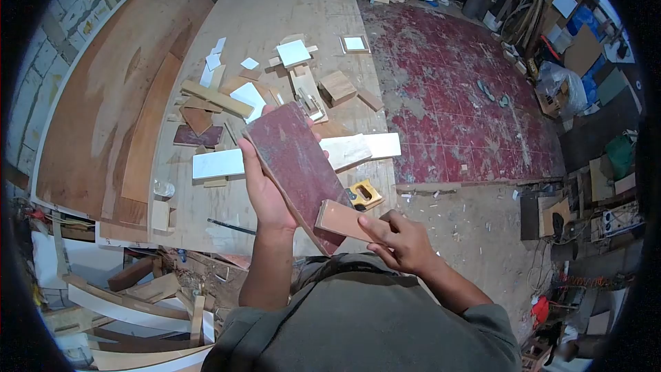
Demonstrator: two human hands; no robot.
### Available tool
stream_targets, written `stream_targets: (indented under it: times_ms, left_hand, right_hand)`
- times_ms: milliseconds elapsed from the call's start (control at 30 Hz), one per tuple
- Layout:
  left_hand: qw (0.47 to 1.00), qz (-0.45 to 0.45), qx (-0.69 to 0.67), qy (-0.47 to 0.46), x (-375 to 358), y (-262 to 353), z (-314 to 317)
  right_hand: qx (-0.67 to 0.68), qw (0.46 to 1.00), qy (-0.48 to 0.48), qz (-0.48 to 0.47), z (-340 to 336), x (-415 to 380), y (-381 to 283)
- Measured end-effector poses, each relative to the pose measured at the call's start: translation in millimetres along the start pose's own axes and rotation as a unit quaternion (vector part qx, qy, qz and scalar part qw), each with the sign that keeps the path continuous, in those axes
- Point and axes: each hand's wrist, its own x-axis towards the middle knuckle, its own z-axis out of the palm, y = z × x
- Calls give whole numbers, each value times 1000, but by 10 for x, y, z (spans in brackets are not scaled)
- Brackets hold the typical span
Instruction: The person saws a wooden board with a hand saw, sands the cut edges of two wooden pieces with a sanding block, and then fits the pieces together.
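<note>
1. A person looks down at their own two hands, held over the near edge of a large plywood work surface [289, 14] in a cluttered workshop.
2. The left hand [265, 189] holds up a dark red rectangular board [296, 162], tilted; the grip is closed on the board's left long edge, palm behind it and thumb at the front.
3. The right hand [399, 241] holds a small light-brown wooden block [342, 220] pressed flat against the lower right corner of the red board; the fingers are clamped on the block's right end.
4. Judging by looks, the red board is thin, stiff and light enough for one hand; its face seems rough, so it is unlikely to slip. The long edges near its middle look the best place to take hold.
5. The small block looks light and rigid, best pinched by its short end or edges.
6. Just behind the red board, on the surface, lies a long white strip [289, 158]; just right of the board sits a yellow tool [363, 195].
7. Beyond the board, wood offcuts and white squares [295, 52] lie scattered.
8. Well to the right of the board is a worn red floor [454, 89].
</note>
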Motion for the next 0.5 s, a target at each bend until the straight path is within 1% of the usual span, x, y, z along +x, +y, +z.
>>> stream_targets:
  times_ms: [33, 100, 200, 233, 300, 367, 433, 500]
  left_hand:
    - [1000, -1, 1, 1, 7, 16, -10]
    - [999, 42, 6, 22, 23, 42, -14]
    - [997, 65, 5, 37, 12, 102, 71]
    - [997, 66, 5, 37, -3, 56, 57]
    - [998, 57, -1, -18, -63, -95, 28]
    - [999, 49, -12, -4, -81, -98, 39]
    - [999, 44, -21, 8, -62, -1, 66]
    - [994, 102, -5, 32, -30, 158, 67]
  right_hand:
    - [1, 1000, -1, 1, -6, -10, 8]
    - [-23, 1000, -2, 20, -30, -7, 25]
    - [-7, 1000, 13, 15, -9, 44, -59]
    - [5, 1000, 22, 18, 12, 60, -78]
    - [8, 999, 36, 19, 10, 170, -60]
    - [11, 999, 48, 18, 3, 173, -60]
    - [36, 998, 31, 39, 11, 109, -124]
    - [26, 999, 10, 20, -31, 30, -133]
